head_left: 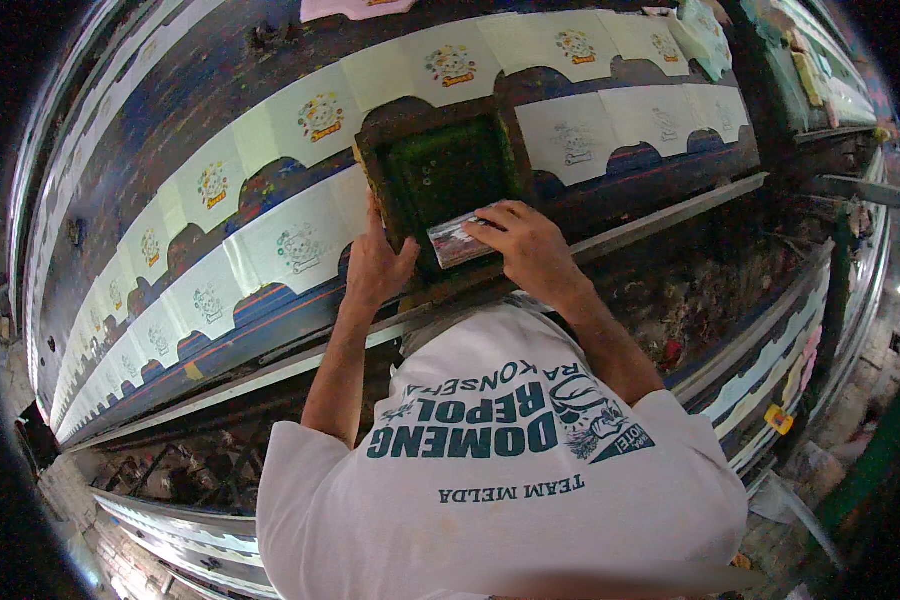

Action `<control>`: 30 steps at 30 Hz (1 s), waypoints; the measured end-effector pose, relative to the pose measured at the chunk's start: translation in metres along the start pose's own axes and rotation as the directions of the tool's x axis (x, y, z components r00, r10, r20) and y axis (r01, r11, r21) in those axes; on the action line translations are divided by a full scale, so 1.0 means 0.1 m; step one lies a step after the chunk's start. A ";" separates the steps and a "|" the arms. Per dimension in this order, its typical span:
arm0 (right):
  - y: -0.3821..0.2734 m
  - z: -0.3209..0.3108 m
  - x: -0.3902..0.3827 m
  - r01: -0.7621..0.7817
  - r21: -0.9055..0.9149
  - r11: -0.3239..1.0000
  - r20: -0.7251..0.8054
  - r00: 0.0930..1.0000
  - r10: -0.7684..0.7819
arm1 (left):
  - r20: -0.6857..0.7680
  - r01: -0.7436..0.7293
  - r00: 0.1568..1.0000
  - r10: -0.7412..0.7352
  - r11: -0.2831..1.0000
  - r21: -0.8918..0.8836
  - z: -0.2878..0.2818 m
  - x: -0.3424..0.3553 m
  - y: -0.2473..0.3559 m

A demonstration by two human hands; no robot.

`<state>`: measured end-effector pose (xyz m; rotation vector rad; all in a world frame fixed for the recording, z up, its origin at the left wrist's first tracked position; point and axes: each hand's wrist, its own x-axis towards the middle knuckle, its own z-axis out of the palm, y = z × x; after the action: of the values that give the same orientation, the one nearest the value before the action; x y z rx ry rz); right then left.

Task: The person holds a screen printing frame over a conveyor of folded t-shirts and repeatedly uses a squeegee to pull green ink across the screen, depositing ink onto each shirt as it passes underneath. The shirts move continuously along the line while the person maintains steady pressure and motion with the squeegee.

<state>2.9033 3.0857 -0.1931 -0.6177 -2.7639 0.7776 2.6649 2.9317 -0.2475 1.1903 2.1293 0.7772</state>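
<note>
A dark wooden-framed printing screen [440, 165] with a green mesh lies over the row of pale fabric pieces on the long table. My left hand [378, 262] grips its near left corner, fingers along the outer side and thumb toward the near rim. In my right hand [532, 250] is a flat squeegee [453, 243], held at the near end of the mesh, its fingers closed over the top edge. Left of the screen, a fabric piece [300, 248] bears a dark outline print. What lies under the screen is hidden.
Behind the screen runs a row of fabric pieces with coloured prints [320, 118]. A metal rail [670, 205] follows the table's near edge. Crumpled pale plastic [705, 40] lies at the far right. More racks of fabric pieces [770, 375] stand at the right.
</note>
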 end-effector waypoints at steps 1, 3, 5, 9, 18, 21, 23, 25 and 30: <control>0.10 -0.09 -0.03 -0.008 0.002 1.000 0.009 1.000 0.008 | 0.000 -0.023 1.000 0.023 0.999 -0.042 0.08 0.05 0.11; 0.35 -0.29 -0.14 0.006 0.011 1.000 -0.023 1.000 -0.006 | -0.045 -0.131 0.991 0.126 0.981 -0.141 0.26 0.20 0.36; 0.65 -0.47 -0.23 -0.026 -0.017 1.000 -0.015 1.000 0.026 | -0.054 -0.173 0.984 0.169 0.981 -0.085 0.50 0.36 0.60; 1.26 -0.75 -0.45 -0.051 -0.010 0.999 -0.033 0.998 0.051 | 0.099 0.028 0.995 -0.020 0.997 -0.078 0.97 0.68 1.05; 1.91 -0.92 -0.61 -0.002 0.005 1.000 -0.021 1.000 0.002 | 0.012 -0.055 0.998 0.056 0.992 -0.111 1.55 0.94 1.25; 1.96 -0.92 -0.59 0.001 0.058 0.998 -0.026 1.000 0.001 | 0.086 0.078 0.995 -0.058 0.964 -0.253 1.57 0.93 1.17; 1.97 -0.92 -0.58 0.011 0.043 0.999 -0.005 1.000 -0.010 | 0.052 0.017 0.999 -0.006 0.976 -0.215 1.57 0.94 1.14; 1.99 -0.91 -0.58 0.030 0.034 0.999 0.005 1.000 -0.030 | 0.034 0.003 0.999 0.003 0.984 -0.178 1.57 0.93 1.12; 2.01 -0.85 -0.62 0.075 -0.042 0.996 0.004 0.997 -0.075 | 0.040 0.044 0.998 -0.038 0.986 -0.160 1.58 0.93 1.07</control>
<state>3.0521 3.2519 -0.2341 -0.5173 -2.7941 0.7070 2.7950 3.0926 -0.2939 1.0652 2.0133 0.8841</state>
